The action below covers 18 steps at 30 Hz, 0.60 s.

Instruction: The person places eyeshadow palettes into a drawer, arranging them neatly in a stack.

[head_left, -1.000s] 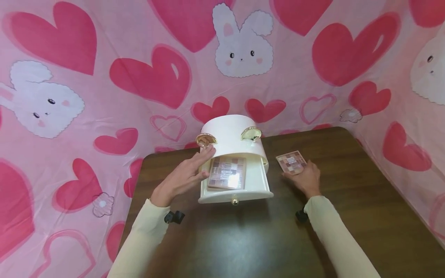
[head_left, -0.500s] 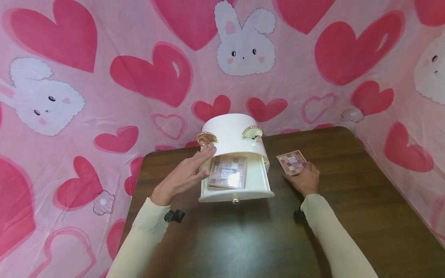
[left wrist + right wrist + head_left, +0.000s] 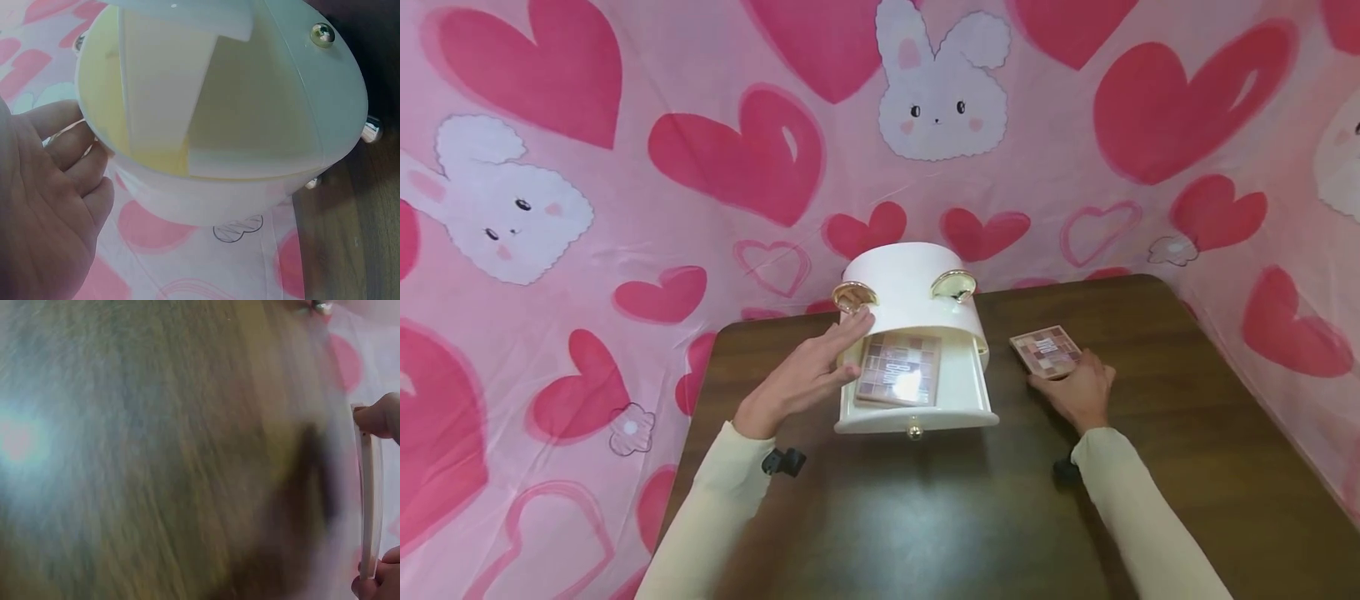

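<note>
A rounded white organizer (image 3: 910, 287) with two gold-rimmed ears stands on the table. Its drawer (image 3: 958, 392) is pulled out and has a gold knob. In the drawer's left part lies an eyeshadow palette (image 3: 898, 371) with a checkered lid, glare covering some of it. My left hand (image 3: 801, 379), fingers extended, rests against the organizer's left side; its fingertips touch the white wall (image 3: 206, 200) in the left wrist view. To the right of the organizer, my right hand (image 3: 1081, 392) pinches a second eyeshadow palette (image 3: 1045, 350) by its edges, thumb and fingers apart along one side (image 3: 370, 500).
The dark wooden table (image 3: 910, 517) extends in front of the organizer and to its right. Behind it hangs a pink cloth (image 3: 820, 192) printed with hearts and rabbits. A black wrist strap (image 3: 784, 462) sits at my left cuff.
The palette in my right hand has shifted slightly to the right of the organizer, and its near-left edge shows more. My left hand stays at the organizer's side. The head view has turned a little.
</note>
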Each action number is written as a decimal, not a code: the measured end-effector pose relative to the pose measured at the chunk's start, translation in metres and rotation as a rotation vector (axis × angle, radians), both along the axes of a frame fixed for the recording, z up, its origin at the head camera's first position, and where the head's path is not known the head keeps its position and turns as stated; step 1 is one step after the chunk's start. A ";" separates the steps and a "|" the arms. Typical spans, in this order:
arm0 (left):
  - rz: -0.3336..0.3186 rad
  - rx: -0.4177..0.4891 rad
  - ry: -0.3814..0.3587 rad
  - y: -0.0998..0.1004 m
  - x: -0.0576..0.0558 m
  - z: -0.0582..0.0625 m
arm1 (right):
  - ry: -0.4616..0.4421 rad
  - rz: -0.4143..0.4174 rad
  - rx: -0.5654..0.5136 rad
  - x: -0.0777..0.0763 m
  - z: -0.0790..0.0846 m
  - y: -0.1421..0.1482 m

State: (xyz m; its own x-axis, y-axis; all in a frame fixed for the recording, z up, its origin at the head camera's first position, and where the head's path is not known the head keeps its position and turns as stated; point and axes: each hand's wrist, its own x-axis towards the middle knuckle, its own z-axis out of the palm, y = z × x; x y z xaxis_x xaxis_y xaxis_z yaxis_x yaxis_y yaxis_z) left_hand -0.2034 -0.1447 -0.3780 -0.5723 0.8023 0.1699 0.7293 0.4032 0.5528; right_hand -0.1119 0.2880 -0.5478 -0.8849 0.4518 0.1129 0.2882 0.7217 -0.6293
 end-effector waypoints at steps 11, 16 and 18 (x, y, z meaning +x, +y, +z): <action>-0.026 0.003 0.010 0.003 -0.002 0.000 | 0.138 0.007 -0.100 0.032 0.048 0.002; -0.012 0.010 0.009 0.001 -0.001 0.000 | 0.144 0.041 -0.121 0.041 0.076 -0.002; -0.007 0.015 0.003 0.001 -0.001 0.000 | 0.140 0.048 -0.130 0.044 0.086 -0.004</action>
State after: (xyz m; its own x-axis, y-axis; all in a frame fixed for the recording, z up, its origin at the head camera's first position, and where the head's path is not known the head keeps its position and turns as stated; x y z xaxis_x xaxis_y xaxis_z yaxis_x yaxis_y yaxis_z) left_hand -0.2042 -0.1439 -0.3780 -0.5663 0.8034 0.1839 0.7335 0.3895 0.5569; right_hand -0.0678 0.2842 -0.4621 -0.8855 0.4284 0.1800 0.1583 0.6423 -0.7499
